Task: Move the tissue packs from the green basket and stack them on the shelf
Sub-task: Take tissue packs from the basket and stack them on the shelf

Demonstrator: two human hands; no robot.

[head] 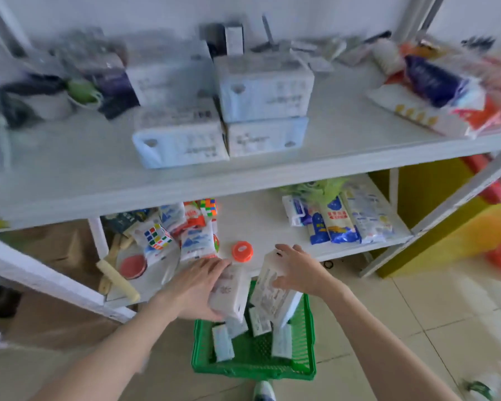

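Note:
A green basket stands on the floor below the shelf, with several white tissue packs upright inside. My left hand grips one white tissue pack above the basket's far left side. My right hand grips another pack above its far right side. On the upper shelf several tissue packs sit stacked in two columns near the front edge.
The lower shelf carries puzzle cubes, snack bags, an orange lid and packets at the right. The upper shelf has bags at both ends. A yellow-green box stands right of the rack. My shoe is just below the basket.

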